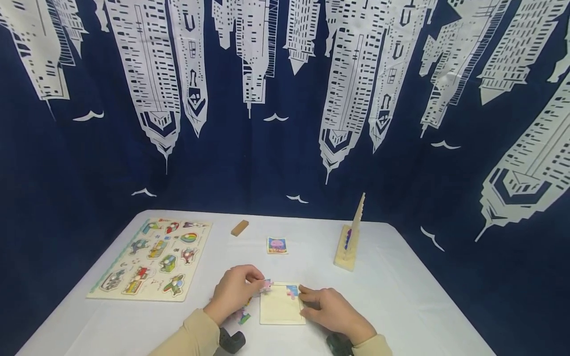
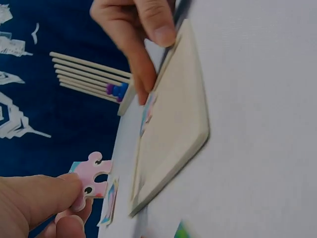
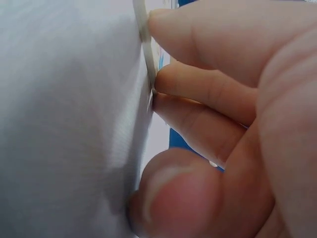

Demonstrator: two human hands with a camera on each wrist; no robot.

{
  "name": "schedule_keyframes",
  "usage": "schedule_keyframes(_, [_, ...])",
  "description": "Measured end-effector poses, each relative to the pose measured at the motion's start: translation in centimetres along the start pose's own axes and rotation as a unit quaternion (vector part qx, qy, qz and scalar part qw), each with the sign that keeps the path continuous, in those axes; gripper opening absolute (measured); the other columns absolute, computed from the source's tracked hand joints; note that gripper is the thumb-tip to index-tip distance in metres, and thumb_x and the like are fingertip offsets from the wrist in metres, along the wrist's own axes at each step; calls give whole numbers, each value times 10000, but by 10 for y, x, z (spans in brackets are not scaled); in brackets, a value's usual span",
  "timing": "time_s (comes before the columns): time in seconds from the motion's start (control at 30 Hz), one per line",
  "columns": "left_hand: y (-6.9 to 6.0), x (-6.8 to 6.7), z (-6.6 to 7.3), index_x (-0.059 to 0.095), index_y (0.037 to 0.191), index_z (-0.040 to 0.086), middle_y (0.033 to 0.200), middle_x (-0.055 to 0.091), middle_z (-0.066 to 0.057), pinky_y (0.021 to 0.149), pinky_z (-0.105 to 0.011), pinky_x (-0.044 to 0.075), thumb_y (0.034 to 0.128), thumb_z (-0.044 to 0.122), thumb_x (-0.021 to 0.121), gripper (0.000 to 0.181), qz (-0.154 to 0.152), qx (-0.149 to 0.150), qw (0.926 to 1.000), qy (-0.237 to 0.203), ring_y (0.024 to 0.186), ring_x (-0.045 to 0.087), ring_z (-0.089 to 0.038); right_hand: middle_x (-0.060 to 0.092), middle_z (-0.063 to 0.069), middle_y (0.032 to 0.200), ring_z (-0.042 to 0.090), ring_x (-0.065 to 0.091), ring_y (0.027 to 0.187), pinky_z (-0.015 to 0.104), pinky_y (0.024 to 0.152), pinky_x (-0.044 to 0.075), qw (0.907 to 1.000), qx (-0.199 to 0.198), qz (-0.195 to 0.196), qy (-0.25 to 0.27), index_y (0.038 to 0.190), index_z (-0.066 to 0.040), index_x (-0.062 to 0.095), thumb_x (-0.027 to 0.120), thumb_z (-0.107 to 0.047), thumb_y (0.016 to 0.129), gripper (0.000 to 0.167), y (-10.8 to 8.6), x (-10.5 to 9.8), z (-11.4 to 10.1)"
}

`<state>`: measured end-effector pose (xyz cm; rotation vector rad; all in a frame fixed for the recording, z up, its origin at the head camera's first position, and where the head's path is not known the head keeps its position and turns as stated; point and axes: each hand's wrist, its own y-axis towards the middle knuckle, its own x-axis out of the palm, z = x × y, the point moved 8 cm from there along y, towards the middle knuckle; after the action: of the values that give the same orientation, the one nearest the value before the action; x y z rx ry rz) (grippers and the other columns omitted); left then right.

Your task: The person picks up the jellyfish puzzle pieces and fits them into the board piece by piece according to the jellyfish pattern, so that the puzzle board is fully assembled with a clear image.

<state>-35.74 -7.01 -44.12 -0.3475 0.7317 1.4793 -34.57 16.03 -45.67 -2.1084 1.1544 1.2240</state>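
Observation:
A pink jigsaw puzzle piece (image 2: 94, 173) with printed eyes is pinched between the thumb and fingers of my left hand (image 1: 237, 290), over the upper left corner of a square wooden puzzle tray (image 1: 280, 311). In the tray's upper right corner lies a blue and pink jigsaw piece (image 1: 292, 291). My right hand (image 1: 331, 310) touches the tray's right edge with thumb and fingertips; in the right wrist view the fingers (image 3: 198, 82) meet that edge. Several loose jigsaw pieces (image 1: 243, 316) lie left of the tray, partly hidden by my left hand.
Behind the tray lies a small picture square (image 1: 277, 245), with a wooden block (image 1: 239, 228) farther back. A pegged-picture board (image 1: 156, 262) occupies the left side. At the right stands a wooden rack (image 1: 345, 254) with upright rods and purple and blue beads.

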Motion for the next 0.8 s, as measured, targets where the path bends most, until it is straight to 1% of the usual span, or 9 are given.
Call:
schedule_keyframes(0.1, [3, 13, 6, 732, 895, 263, 819, 681, 130, 634, -299, 454, 907, 278, 790, 62, -112, 82, 9999, 7, 735, 584, -79, 623, 72, 1434, 224, 636, 1257, 460, 996, 540, 10000, -23, 11, -43, 1271, -70, 728, 753, -310, 927, 419, 1, -1, 0])
schedule_keyframes(0.17, [5, 20, 8, 730, 889, 261, 808, 678, 134, 632, -296, 451, 904, 273, 794, 67, -142, 125, 9998, 30, 735, 584, -73, 625, 78, 1429, 241, 633, 1270, 461, 1007, 534, 10000, -49, 18, -15, 1263, -69, 731, 754, -306, 928, 412, 2, 0, 0])
schedule_keyframes(0.27, [8, 29, 8, 719, 881, 271, 800, 669, 147, 627, -307, 434, 900, 284, 799, 83, -159, 112, 9997, 127, 726, 579, -62, 629, 82, 1424, 287, 585, 1326, 484, 1032, 509, 10000, -89, 36, 24, 1255, -68, 736, 755, -306, 928, 404, 2, 0, 1])
schedule_keyframes(0.4, [11, 35, 10, 716, 880, 277, 800, 668, 154, 636, -317, 436, 895, 283, 803, 89, -124, 153, 9996, 218, 726, 584, -52, 630, 80, 1421, 302, 578, 1331, 500, 1041, 497, 9999, -107, 89, 54, 1252, -70, 737, 756, -302, 927, 400, 1, -1, 2])
schedule_keyframes(0.57, [10, 41, 12, 725, 879, 285, 793, 683, 158, 616, -305, 452, 898, 278, 801, 79, -174, 241, 9992, 265, 720, 598, -43, 628, 90, 1420, 307, 587, 1318, 501, 1038, 500, 9998, -115, 114, 85, 1244, -63, 740, 755, -300, 926, 396, 0, 0, 1])
schedule_keyframes(0.8, [11, 48, 11, 735, 899, 295, 778, 668, 169, 589, -284, 435, 901, 289, 793, 59, -55, 354, 9985, 410, 680, 564, -24, 634, 92, 1412, 306, 599, 1307, 497, 1032, 506, 9998, -137, 133, -21, 1237, -67, 744, 758, -304, 926, 392, 1, 0, 2])
